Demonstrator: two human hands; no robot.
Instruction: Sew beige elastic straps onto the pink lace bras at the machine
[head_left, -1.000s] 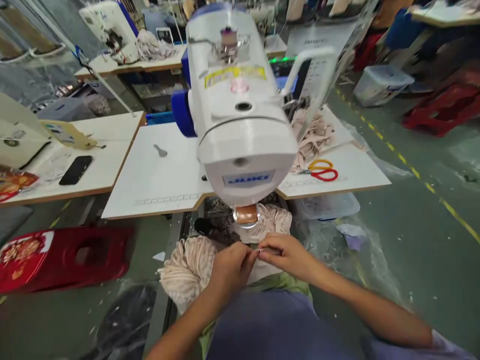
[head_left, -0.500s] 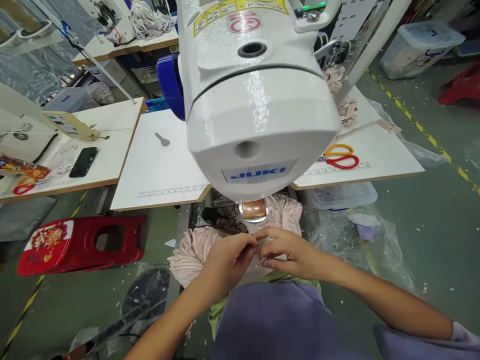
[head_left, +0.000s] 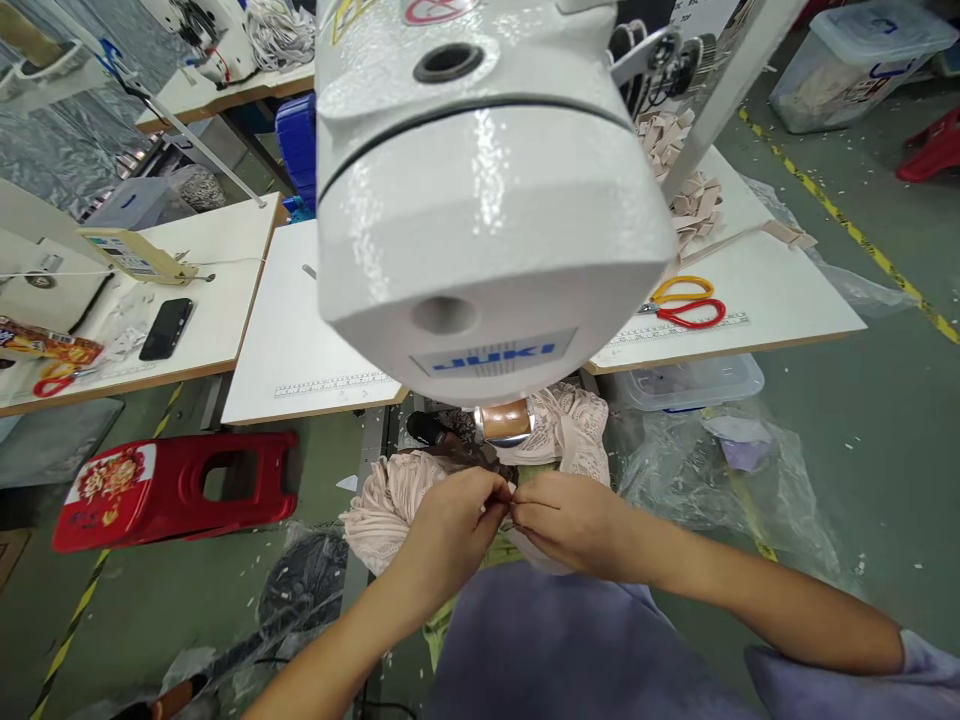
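Observation:
My left hand (head_left: 459, 515) and my right hand (head_left: 562, 515) meet over my lap, fingertips pinched close together. The right fingers are closed on pale pink fabric (head_left: 541, 555), part of which hangs beneath them. What the left fingertips hold is too small to make out. A bundle of pale pink lace fabric (head_left: 386, 505) lies beside my left hand. More pink lace (head_left: 581, 430) rests beyond my right hand, below the white JUKI sewing machine head (head_left: 487, 240).
Scissors (head_left: 686, 303) lie on the right part of the white table (head_left: 300, 340). A phone (head_left: 166, 328) lies on the left table. A red stool (head_left: 176, 490) stands at the left, and a clear plastic bin (head_left: 686, 383) sits under the right tabletop.
My right fingers have closed in from a looser pose, against my left fingertips. The pink fabric at my hands has shifted. The view has moved closer to the machine head.

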